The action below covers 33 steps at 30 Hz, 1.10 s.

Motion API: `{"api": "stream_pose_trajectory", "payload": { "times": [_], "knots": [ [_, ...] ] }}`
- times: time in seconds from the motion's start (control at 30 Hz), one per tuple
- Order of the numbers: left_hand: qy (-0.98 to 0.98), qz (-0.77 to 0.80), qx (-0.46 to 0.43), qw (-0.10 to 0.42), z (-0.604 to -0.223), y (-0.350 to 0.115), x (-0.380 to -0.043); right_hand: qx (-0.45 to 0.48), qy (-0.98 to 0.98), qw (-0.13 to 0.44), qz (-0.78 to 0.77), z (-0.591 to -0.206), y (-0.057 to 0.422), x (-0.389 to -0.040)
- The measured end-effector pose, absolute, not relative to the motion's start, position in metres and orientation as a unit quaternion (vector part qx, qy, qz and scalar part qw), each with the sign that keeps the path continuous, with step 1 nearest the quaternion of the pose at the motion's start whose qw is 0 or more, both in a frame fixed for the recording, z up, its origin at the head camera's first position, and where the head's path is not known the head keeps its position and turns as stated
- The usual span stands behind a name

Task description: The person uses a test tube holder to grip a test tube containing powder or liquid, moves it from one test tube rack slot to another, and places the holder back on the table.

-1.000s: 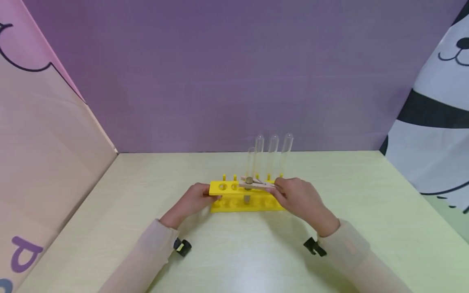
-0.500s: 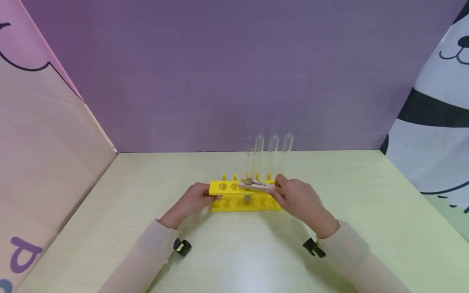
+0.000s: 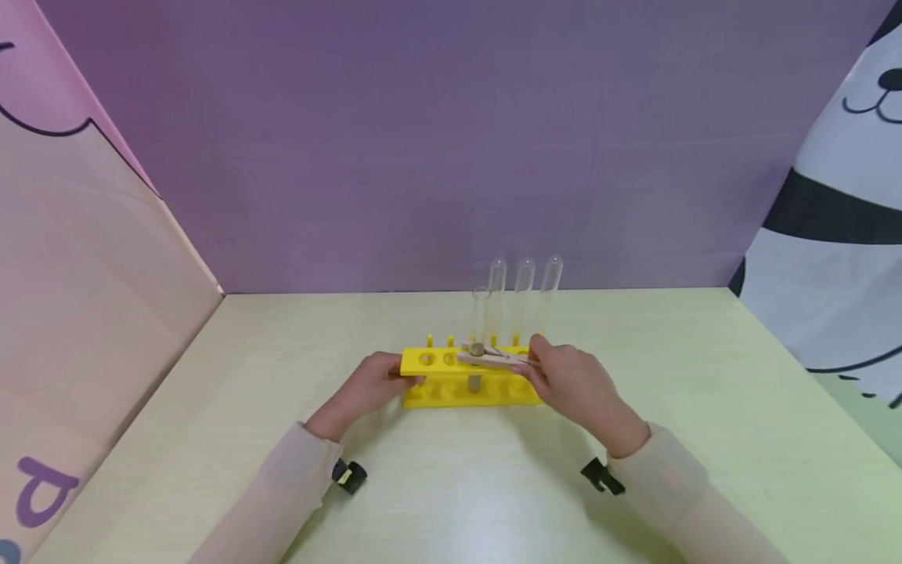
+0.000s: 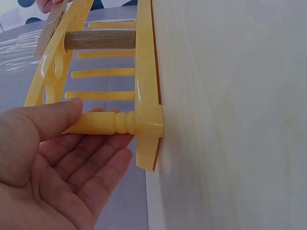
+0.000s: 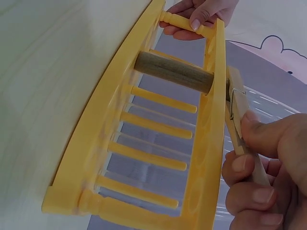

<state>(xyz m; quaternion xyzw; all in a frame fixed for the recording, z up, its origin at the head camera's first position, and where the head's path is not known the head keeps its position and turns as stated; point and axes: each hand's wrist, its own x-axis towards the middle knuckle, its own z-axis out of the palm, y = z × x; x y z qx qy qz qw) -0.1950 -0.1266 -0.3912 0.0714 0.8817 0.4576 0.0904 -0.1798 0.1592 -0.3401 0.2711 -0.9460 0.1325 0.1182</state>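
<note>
In the head view my left hand [image 3: 369, 388] grips the left end of a yellow test tube rack [image 3: 451, 397]. The left wrist view shows its thumb and fingers round the rack's end post [image 4: 96, 123]. My right hand [image 3: 581, 388] holds a wooden test tube clamp [image 3: 489, 358], thumb on one side and curled fingers on the other. Close over the rack's top plate, the clamp's jaws are round an upright glass test tube [image 3: 480, 313]. This tube stands through a hole in the plate, its lower part filled with grey-brown material [image 5: 172, 72].
Behind the top plate, three clear test tubes [image 3: 524, 278] sit upside down on the rack's pegs. More yellow pegs [image 3: 430, 341] stick up at the left. The rack rests on a pale wooden table [image 3: 465, 486], with a purple backdrop [image 3: 423, 157] along its far edge.
</note>
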Motion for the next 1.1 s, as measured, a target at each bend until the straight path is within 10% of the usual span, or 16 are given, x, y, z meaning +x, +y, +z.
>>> {"api": "stream_pose_trajectory", "payload": {
  "times": [1.1],
  "knots": [
    [0.884,0.452,0.071,0.094,-0.3923,-0.1264,-0.1966,0.283,-0.935,0.152,0.148,-0.341,0.1624,-0.184]
  ]
}}
